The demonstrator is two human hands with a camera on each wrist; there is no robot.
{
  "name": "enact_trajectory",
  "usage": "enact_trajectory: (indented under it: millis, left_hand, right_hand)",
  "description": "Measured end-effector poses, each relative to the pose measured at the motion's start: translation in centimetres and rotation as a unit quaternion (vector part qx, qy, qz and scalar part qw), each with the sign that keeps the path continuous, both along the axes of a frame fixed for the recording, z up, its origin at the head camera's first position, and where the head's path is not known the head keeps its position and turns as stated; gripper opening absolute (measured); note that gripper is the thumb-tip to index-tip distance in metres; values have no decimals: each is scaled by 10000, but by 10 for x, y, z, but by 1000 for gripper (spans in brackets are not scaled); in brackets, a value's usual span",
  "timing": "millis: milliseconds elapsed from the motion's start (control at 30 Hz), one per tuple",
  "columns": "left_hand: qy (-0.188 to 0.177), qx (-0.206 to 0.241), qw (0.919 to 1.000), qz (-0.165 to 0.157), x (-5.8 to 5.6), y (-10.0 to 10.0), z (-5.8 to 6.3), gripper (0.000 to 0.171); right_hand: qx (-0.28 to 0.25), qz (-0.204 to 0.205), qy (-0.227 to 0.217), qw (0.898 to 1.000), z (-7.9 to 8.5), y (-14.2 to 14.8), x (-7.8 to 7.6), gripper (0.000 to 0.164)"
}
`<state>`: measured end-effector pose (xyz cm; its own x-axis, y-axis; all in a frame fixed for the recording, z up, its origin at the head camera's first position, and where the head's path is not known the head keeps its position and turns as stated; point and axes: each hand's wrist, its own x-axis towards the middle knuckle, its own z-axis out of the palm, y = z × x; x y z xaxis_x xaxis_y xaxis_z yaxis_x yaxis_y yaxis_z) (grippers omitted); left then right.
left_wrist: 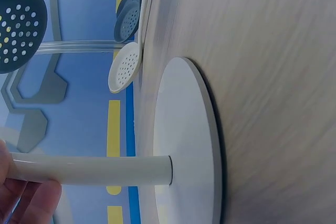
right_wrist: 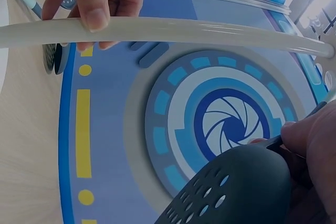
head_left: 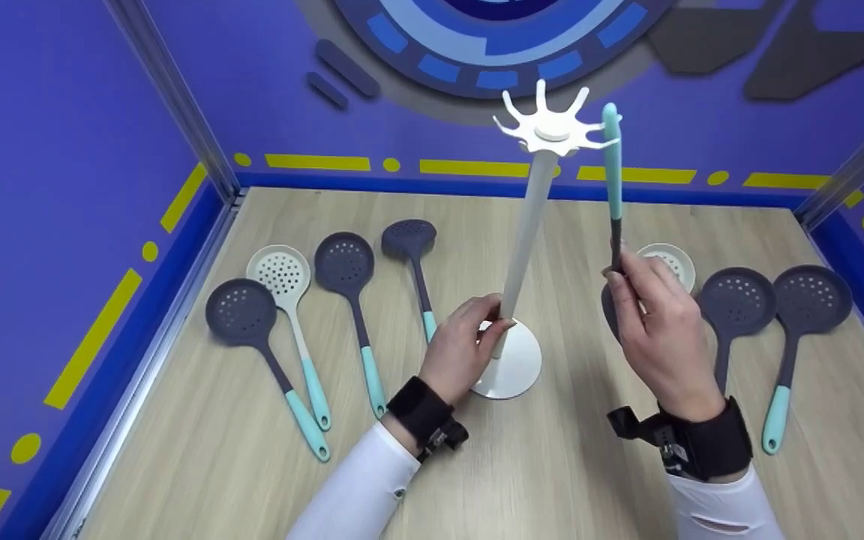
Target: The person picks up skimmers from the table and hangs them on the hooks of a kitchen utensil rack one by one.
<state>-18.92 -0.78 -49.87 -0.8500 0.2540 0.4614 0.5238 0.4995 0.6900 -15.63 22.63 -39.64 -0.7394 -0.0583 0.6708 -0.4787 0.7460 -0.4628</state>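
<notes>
Ideally, the left hand (head_left: 466,341) grasping the white hook-armed stand (head_left: 528,232) midway between the worktop's (head_left: 529,472) side edges should brace it, while the right hand (head_left: 657,322), pinching the dark perforated turquoise-handled skimmer (head_left: 613,180) rightward of it, aligns handle and hook tip.

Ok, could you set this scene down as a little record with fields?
left hand: grips the pole of a white stand, low down
right hand: holds a dark perforated utensil by its shaft, turquoise handle upward
handle tip: at the stand's prongs; hooked or not, cannot tell
on table, left: three dark utensils, one white
on table, right: two dark utensils, one white
</notes>
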Motion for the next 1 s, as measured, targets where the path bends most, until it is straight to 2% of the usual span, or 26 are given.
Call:
enact_trajectory:
  millis: [400, 733, 1000]
  left_hand:
    - [-41, 84, 9999, -65, 0, -1, 1, 29]
    - [19, 72, 10000, -52, 1, -1, 0, 30]
    - [111, 28, 9999, -28, 0, -1, 1, 29]
  right_hand:
    - [90, 120, 97, 9998, -3, -3, -2, 32]
    - [231, 190, -164, 9994, -4, -6, -2, 24]
    - [78, 559, -158, 9983, -6, -11, -4, 20]
